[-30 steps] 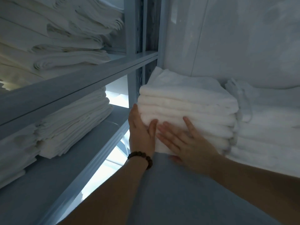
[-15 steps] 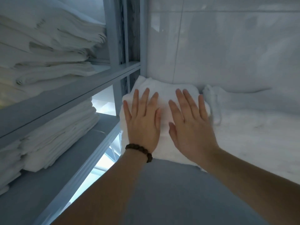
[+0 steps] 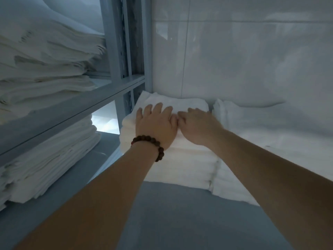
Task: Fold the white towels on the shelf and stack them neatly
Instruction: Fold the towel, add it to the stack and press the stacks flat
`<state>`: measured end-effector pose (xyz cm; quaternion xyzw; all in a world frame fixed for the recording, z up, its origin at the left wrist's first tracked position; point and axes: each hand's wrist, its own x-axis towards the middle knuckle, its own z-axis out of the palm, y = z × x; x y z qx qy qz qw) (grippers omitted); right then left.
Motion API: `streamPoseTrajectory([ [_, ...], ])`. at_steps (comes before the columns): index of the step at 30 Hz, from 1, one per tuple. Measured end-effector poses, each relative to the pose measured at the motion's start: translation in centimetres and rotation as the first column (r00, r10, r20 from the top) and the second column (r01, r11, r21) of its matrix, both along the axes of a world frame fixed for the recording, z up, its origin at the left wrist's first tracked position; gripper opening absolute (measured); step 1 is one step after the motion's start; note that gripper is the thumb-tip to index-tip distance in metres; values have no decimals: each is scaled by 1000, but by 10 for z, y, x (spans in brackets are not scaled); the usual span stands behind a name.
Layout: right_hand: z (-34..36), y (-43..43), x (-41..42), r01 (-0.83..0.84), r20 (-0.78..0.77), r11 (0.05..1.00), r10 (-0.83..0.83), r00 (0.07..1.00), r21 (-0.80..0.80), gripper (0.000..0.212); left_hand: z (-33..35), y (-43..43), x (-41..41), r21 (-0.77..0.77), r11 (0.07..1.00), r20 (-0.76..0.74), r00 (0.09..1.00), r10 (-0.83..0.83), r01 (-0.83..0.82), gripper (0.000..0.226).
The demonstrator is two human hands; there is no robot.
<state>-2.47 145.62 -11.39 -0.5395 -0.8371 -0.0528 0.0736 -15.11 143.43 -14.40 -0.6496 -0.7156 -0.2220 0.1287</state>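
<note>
Left hand [image 3: 156, 127] lies flat, fingers straight, atop the stack of folded white terry towels [image 3: 180, 163] in the corner of the grey metal shelf [image 3: 180, 222]. Right hand [image 3: 198, 127] rests beside it: fingertips hidden, grip indeterminate.

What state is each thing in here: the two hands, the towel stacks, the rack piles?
towel stack: folded, layered, lying on the shelf.
left hand: flat on the stack's top, fingers spread.
right hand: on the same top beside the left, fingers bent; grip unclear.
neighbouring stack: folded, abutting the towel stack's right side.
rack piles: folded, edges uneven.
</note>
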Motion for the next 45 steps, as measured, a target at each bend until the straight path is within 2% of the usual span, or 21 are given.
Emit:
streamPoseTrajectory([
  [3,-14,7,-6,32,148,995,-18,989,-94,54,-15,7,-10,-139,989,-49,998,49,-55,57],
  [9,-21,7,2,200,66,973,-193,979,-112,69,-22,4,-26,-180,974,-33,991,132,-136,66],
  [11,-21,2,0,184,68,977,-177,982,-108,69,-19,3,-23,-200,967,-27,987,158,-160,60],
  [13,-9,-9,6,72,50,996,-70,996,-45,64,-11,-4,-10,-164,975,22,987,158,-152,55],
  [15,10,-23,33,-49,-25,997,51,998,66,55,-4,-15,9,-58,997,129,990,60,-53,54],
  [17,31,-35,81,-50,-155,990,70,985,134,47,4,-28,36,39,991,199,971,-134,128,53],
  [19,50,-37,140,95,-204,993,-79,976,72,44,12,-33,69,82,949,168,935,-313,304,50],
  [20,55,-34,167,195,-179,981,-192,965,-2,44,17,-31,88,75,923,125,915,-384,377,49],
  [22,52,-29,201,343,-50,927,-354,934,-150,46,23,-22,131,18,872,44,871,-489,489,48],
  [23,41,-26,207,360,18,912,-364,931,-199,47,23,-18,153,-30,855,5,856,-517,517,48],
  [26,7,-20,205,315,139,920,-289,947,-232,49,12,-5,197,-194,855,-78,862,-501,480,50],
  [31,3,-21,243,398,111,890,-382,917,-224,46,3,3,188,-226,860,-47,876,-480,458,54],
  [33,-8,-25,251,403,48,878,-405,913,-258,47,-4,0,182,-219,861,-66,874,-482,458,51],
  [35,-14,-27,251,398,-91,862,-444,891,-313,47,-10,-4,182,-204,872,-79,881,-467,445,51],
  [37,-10,-27,254,342,-391,863,-480,786,-371,46,-10,-7,185,-175,890,-97,892,-441,421,53],
  [38,-5,-27,259,246,-571,882,-452,685,-403,45,-8,-9,187,-151,904,-100,904,-416,399,54],
  [39,2,-30,264,135,-748,882,-456,482,-451,42,-6,-11,190,-121,923,-98,921,-378,366,56],
  [40,6,-32,272,50,-846,890,-448,291,-454,39,-6,-15,194,-77,942,-100,937,-334,327,57],
  [41,5,-32,284,40,-888,899,-437,143,-436,38,-9,-20,200,-17,955,-107,949,-296,296,58],
  [42,1,-29,296,23,-902,903,-429,43,-429,39,-14,-25,207,60,955,-113,953,-282,290,59],
  [45,-29,-14,330,-88,-886,885,-462,-34,-458,47,-35,-33,237,231,909,-152,936,-318,347,61],
])
